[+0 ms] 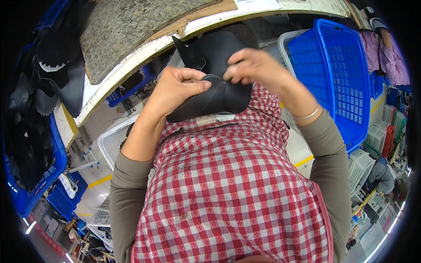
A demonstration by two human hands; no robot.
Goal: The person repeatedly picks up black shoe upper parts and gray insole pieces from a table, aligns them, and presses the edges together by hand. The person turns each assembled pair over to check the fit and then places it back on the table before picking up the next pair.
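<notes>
A black leather-like piece with pale stitch lines (237,97), perhaps a shoe upper, rests over my lap. My left hand (177,90) is closed on its upper edge, thumb and index finger pinched beside the seam. At the other side of that edge is my right hand (254,68), slightly smeared by motion, its fingers drawn together close to the seam. Whatever those fingertips hold is too small or hidden to make out. Just beyond both hands lies more black material (219,46), with a pointed flap sticking up at its left.
A workbench with a white edge (193,28) and a grey speckled slab (127,30) spans the far side. Black cut pieces (61,65) hang over its left end, above a blue basket (33,195). Tall blue baskets (351,83) stand at right. Other people (388,55) are farther right.
</notes>
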